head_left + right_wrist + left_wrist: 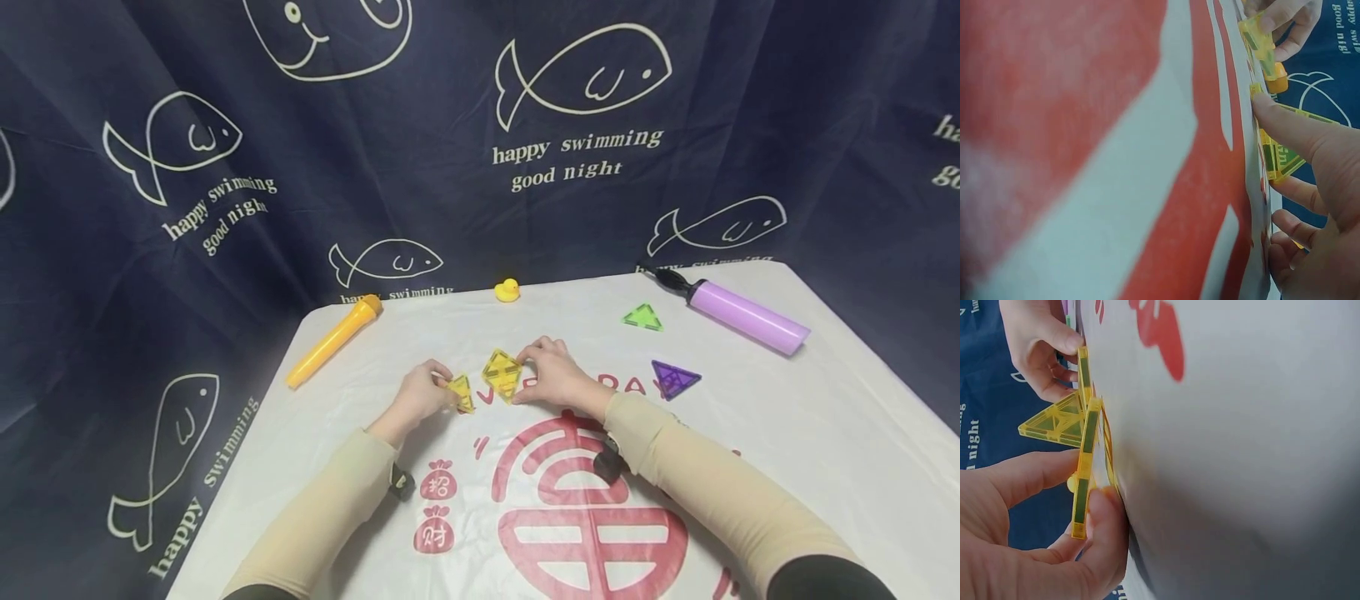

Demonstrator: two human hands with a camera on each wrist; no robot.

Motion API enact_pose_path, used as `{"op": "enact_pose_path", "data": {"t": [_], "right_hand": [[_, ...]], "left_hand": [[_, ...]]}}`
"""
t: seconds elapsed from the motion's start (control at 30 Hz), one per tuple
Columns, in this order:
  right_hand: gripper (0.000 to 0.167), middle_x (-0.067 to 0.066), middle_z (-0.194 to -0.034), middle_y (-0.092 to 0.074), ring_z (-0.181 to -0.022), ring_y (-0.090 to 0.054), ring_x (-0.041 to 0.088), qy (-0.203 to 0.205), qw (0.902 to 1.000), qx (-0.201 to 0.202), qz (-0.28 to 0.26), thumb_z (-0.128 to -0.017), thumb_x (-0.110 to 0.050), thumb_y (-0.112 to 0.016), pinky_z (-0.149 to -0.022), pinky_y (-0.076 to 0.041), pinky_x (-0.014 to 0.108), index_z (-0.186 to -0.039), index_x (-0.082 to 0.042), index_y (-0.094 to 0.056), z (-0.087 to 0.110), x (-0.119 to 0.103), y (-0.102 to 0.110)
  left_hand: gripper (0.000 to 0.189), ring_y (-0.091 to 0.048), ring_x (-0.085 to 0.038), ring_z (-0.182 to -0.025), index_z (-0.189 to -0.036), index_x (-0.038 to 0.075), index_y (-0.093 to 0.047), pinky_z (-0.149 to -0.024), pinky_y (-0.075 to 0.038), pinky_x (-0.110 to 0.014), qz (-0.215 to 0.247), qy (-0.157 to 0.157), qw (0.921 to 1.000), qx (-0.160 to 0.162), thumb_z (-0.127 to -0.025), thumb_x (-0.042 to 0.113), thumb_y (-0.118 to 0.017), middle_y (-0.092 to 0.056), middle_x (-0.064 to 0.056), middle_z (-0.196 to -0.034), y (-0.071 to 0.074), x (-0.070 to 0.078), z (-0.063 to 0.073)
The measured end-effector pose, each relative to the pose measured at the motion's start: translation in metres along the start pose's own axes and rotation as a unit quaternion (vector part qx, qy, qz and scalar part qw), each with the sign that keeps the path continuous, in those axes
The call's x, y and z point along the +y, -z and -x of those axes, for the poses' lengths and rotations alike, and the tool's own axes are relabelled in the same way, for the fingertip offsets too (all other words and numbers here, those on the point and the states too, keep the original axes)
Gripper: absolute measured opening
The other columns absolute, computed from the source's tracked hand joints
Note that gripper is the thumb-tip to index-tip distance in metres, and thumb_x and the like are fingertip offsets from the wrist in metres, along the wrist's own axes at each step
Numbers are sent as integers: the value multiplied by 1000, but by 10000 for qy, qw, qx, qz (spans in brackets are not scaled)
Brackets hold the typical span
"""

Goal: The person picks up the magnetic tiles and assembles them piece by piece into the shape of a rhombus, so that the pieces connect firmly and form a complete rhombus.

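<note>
Between thumb and fingers, my left hand (422, 392) pinches a yellow triangular magnetic tile (461, 394), seen edge-on as a yellow tile (1087, 469) in the left wrist view. To its right, my right hand (557, 377) grips a pair of joined yellow magnetic tiles (502, 375) from the right side. One tile of the pair stands up from the table, and the other lies low at its base, with the right thumb against it in the right wrist view. A small gap separates the left tile from the pair in the head view.
Farther back lie a green triangular tile (643, 317), a purple triangular tile (677, 379) and a purple balloon pump (750, 317). A yellow rubber duck (507, 290) sits near the table's (420, 325) back edge. An orange toy microphone (333, 342) lies at the left edge.
</note>
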State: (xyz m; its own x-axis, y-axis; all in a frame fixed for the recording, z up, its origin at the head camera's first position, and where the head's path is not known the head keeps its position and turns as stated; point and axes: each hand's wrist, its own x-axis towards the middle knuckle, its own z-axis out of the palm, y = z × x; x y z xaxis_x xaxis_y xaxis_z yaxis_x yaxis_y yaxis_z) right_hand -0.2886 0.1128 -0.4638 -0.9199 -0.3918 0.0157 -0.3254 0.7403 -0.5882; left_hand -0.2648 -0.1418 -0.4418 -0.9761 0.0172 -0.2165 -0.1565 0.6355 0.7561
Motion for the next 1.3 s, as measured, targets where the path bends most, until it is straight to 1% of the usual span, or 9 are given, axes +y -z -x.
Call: {"op": "enact_pose_path", "data": {"t": [0.13, 0.27, 0.4, 0.53, 0.73, 0.93, 1.2, 1.3], "right_hand": [[68, 14, -127, -52, -118, -43, 33, -51, 10000, 32, 37, -71, -38, -94, -102, -45, 46, -125, -7, -67, -1, -1, -2], [67, 14, -127, -52, -117, -44, 32, -85, 9999, 26, 104, -71, -38, -94, -100, -46, 46, -124, -7, -67, -2, -1, -3], [65, 14, -126, -52, -115, -44, 32, -94, 9998, 58, 191, -71, -39, -94, -99, -46, 46, -120, -7, -67, -3, -2, -3], [61, 13, -122, -53, -112, -45, 31, -96, 9995, 85, 276, -71, -41, -94, -97, -46, 46, -115, -8, -67, -3, -3, -3], [56, 11, -119, -52, -110, -44, 30, -169, 9993, 77, 322, -71, -41, -94, -94, -46, 45, -107, -10, -66, -2, -6, -3], [52, 12, -121, -52, -112, -44, 30, -172, 9991, 54, 374, -72, -41, -93, -94, -45, 46, -103, -10, -65, -1, -6, -3], [46, 12, -121, -51, -111, -43, 31, -81, 9995, 89, 303, -72, -38, -93, -94, -45, 47, -95, -11, -65, 1, -6, -2], [45, 12, -122, -51, -111, -43, 31, -68, 9994, 78, 331, -72, -39, -93, -94, -46, 47, -95, -12, -64, 1, -6, -3]], "left_hand": [[38, -63, -20, -70, -110, 1, -61, -60, -52, -28, 300, 96, 9994, -136, -76, 0, -79, -62, -10, -91, -3, 1, 1], [34, -62, -19, -70, -106, -2, -60, -60, -55, -27, 484, 61, 9987, -151, -78, -1, -79, -60, -10, -88, -7, 2, 0], [30, -61, -18, -70, -104, -2, -61, -60, -55, -27, 430, 59, 9990, -107, -79, 0, -77, -58, -10, -87, -10, 7, -1], [30, -59, -18, -71, -103, -1, -61, -59, -51, -26, 350, 121, 9992, -118, -77, 0, -75, -59, -9, -86, -13, 11, -1], [32, -53, -17, -68, -102, -1, -61, -56, -45, -25, 219, -28, 9997, -122, -73, 0, -75, -59, -7, -82, -17, 14, 0], [30, -52, -17, -70, -100, 0, -60, -57, -45, -25, 212, -1, 9998, -27, -74, 1, -75, -56, -7, -84, -19, 17, 0], [28, -52, -16, -66, -100, 2, -59, -55, -44, -26, 171, 7, 9998, 85, -76, 1, -73, -56, -6, -78, -24, 19, -4], [29, -56, -17, -66, -101, 1, -58, -56, -46, -26, 238, -74, 9996, 103, -77, 0, -73, -58, -7, -80, -25, 22, -4]]}}
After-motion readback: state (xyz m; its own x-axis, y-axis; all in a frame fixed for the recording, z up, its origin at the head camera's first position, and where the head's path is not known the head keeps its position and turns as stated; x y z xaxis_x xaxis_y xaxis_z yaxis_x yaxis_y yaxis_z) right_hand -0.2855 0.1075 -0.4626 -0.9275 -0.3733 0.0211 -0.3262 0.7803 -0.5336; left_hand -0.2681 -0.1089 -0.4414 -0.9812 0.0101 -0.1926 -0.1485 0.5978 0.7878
